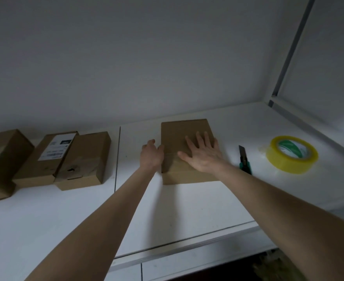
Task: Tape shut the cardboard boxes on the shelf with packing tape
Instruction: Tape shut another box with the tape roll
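We take the middle cardboard box [184, 138] as our landmark. It lies flat on the white shelf [187, 209], its flaps down, and a glossy band that looks like clear tape crosses its top near the front edge.

Our right hand [201, 155] lies flat on the right half of the box's top, with the fingers straight and spread and the palm pressed down over the glossy band. It holds nothing. Our left hand [151, 156] is against the box's left side, with the thumb touching the top left edge. Its fingers look bent, but we cannot tell whether they grip the box or only press on its wall.

To the right of the box, near it but not touching, lies a utility knife [245, 161] with a green handle; its blade end points away from us. Farther right, beyond the knife, the roll of yellowish packing tape [291, 154] lies flat on the shelf, its green-printed core facing up.

Well to the left of the box, past a seam in the shelf, three more boxes sit close together. The nearest is a plain brown box [86, 159]; a box with a white label [51, 155] touches it on its far side. The last box [2, 159] sits at the picture's left edge.
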A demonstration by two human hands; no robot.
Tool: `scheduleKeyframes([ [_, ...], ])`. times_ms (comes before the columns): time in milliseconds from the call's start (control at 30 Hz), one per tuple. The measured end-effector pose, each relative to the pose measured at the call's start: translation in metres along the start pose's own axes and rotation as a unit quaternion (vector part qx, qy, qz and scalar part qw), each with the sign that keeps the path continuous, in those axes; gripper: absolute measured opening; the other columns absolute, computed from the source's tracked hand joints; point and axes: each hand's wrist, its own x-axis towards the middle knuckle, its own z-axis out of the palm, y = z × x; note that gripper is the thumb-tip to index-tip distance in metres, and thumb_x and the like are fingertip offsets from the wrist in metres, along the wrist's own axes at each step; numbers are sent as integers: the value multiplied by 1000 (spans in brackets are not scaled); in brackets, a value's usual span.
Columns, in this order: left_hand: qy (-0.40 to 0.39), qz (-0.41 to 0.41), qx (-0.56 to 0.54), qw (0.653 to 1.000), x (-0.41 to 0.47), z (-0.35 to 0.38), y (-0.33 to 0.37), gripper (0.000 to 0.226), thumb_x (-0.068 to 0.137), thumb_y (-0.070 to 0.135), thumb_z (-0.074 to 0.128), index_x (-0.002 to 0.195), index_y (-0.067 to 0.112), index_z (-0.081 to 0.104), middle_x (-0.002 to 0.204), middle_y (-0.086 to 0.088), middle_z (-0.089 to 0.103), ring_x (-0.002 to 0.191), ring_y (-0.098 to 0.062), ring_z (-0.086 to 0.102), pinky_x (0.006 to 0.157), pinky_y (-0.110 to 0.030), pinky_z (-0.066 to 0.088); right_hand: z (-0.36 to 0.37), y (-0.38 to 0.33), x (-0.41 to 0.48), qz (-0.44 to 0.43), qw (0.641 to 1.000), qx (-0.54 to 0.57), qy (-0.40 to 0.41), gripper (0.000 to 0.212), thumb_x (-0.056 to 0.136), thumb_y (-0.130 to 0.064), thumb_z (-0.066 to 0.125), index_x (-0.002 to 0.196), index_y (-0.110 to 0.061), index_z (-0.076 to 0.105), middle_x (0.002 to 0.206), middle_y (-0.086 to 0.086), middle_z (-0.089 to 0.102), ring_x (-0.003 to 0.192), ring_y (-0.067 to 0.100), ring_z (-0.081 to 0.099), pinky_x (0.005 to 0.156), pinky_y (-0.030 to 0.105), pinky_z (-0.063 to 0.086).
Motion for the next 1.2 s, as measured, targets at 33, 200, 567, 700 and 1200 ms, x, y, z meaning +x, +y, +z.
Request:
scheduleKeyframes([
  [33, -6, -6, 4, 1000, 1, 1, -1, 52, 100, 29, 44, 146, 7, 32, 148, -16, 37, 132, -33, 42, 107, -38, 34, 1, 0, 0, 2, 1000, -4, 4, 79, 90, -75, 11, 155, -34, -1, 163, 8, -11, 148, 29, -16, 118, 53, -8],
  [200, -14, -17, -4, 1000, -3, 2, 0, 53, 99, 30, 44, 146, 7, 32, 147, -16, 37, 132, -33, 41, 108, -38, 34, 3, -1, -1, 3, 1000, 1, 5, 77, 90, -75, 12, 155, -35, 1, 163, 7, -11, 149, 28, -15, 118, 53, -7],
  [567, -9, -18, -8, 1000, -6, -2, 0, 54, 99, 30, 45, 146, 7, 31, 147, -17, 38, 131, -35, 42, 109, -41, 36, -10, 10, -20, -22, 999, 35, 8, 73, 95, -68, 13, 155, -31, -5, 162, 10, -16, 147, 28, -22, 119, 50, -10],
  [700, -22, -22, -6, 1000, -7, 8, -2, 54, 99, 28, 43, 146, 5, 31, 146, -18, 39, 131, -35, 42, 108, -41, 36, 0, 4, -19, -22, 1000, 3, -13, 73, 94, -70, 13, 155, -35, -3, 162, 8, -15, 147, 27, -21, 119, 50, -10],
  [1200, -52, -11, -18, 998, -16, 6, 6, 52, 101, 30, 37, 144, 2, 34, 143, -20, 43, 129, -35, 44, 106, -39, 36, -2, 3, -18, -10, 1000, 9, -24, 71, 93, -72, 14, 154, -38, -1, 163, 5, -12, 149, 25, -14, 119, 50, -8],
])
